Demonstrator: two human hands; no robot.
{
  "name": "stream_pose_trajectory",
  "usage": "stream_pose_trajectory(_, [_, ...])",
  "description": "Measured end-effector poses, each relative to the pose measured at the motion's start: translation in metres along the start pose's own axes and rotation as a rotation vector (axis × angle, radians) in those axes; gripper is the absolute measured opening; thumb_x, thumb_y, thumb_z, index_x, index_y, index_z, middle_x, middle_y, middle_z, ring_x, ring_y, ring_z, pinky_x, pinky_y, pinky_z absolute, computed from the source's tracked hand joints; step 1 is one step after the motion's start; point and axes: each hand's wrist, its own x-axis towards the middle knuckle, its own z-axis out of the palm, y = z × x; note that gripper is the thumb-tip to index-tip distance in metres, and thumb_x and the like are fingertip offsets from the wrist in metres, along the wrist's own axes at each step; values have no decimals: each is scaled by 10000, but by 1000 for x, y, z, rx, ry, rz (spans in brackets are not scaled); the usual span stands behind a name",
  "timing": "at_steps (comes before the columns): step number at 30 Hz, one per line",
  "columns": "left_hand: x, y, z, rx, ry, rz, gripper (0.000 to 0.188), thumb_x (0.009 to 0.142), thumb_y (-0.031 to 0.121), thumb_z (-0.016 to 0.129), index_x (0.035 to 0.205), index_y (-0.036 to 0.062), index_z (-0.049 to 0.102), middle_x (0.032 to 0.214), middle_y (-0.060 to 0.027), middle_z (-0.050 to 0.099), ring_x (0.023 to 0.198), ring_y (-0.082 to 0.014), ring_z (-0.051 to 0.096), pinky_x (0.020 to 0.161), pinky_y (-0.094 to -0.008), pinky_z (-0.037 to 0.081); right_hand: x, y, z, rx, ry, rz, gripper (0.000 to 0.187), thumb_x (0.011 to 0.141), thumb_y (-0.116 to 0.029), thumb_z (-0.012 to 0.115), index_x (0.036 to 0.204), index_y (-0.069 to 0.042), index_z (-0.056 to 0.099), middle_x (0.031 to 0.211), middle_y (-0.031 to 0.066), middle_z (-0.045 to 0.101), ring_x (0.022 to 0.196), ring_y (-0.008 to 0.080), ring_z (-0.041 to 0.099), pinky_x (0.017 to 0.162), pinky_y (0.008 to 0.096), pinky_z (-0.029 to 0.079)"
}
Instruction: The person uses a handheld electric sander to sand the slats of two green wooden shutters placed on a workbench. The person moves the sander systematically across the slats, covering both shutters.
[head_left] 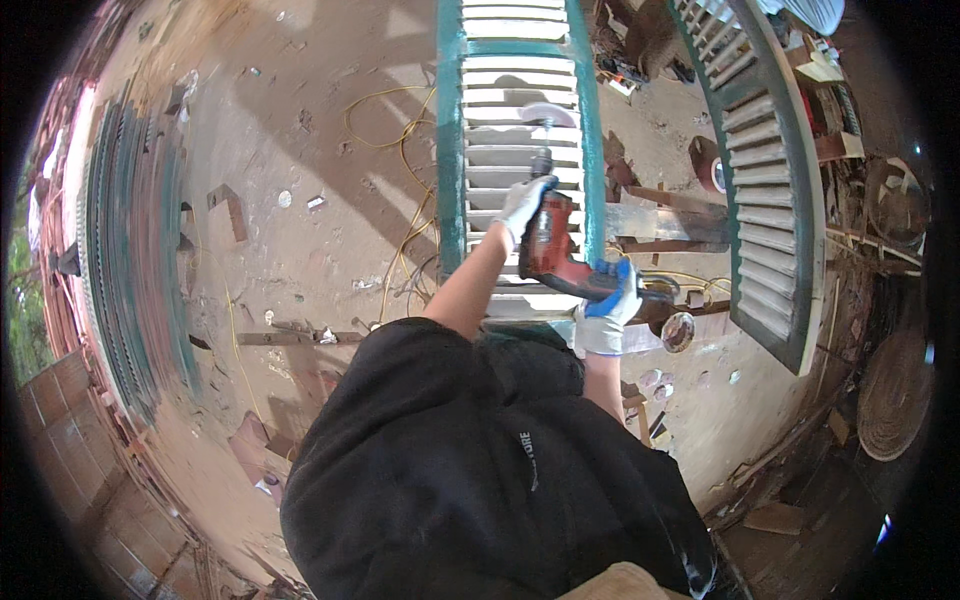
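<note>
A red and black power drill (pixel 550 240) is held over a louvered shutter with a green frame (pixel 450 170) and whitish slats. Wrapped round the front of its body, just behind the chuck, is my left hand (pixel 520 208), in a white glove. My right hand (pixel 612 308), gloved in white and blue, grips the rear handle. From the chuck a thin shaft runs forward to a pale rounded disc (pixel 548 114), smeared by motion, over the slats. Whether the disc touches them I cannot tell.
To the right a second louvered shutter (pixel 775 190) stands tilted. Stacked greenish panels (pixel 125 250) lie far left. A yellow cord (pixel 405 235) loops on the dirt floor beside the shutter. A brick (pixel 230 212) lies left, a round woven basket (pixel 892 395) far right.
</note>
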Motion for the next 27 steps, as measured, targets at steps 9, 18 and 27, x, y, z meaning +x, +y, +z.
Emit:
stream_pose_trajectory(9, [-1, -12, -89, -222, 37, 40, 263, 816, 295, 645, 867, 38, 627, 710, -56, 625, 543, -175, 603, 519, -334, 514, -43, 42, 27, -115, -99, 108, 106, 814, -151, 649, 810, -72, 579, 680, 63, 596, 570, 187, 584, 520, 314, 490])
stream_pose_trajectory(18, [4, 25, -39, 71, -217, -24, 289, 823, 342, 641, 910, 68, 615, 791, -34, 626, 677, -130, 609, 592, -278, 498, -48, 34, 18, 58, -72, 68, 140, 869, -211, 616, 922, -88, 576, 779, 39, 593, 754, 187, 608, 692, 346, 502])
stream_pose_trajectory(27, [-15, 35, -82, -145, -12, -43, 231, 868, 252, 581, 959, 47, 638, 822, -44, 639, 710, -133, 621, 661, -264, 507, -47, 51, 49, 58, 9, 22, 263, 786, 53, 646, 991, -9, 494, 849, 97, 583, 641, 186, 590, 564, 333, 551])
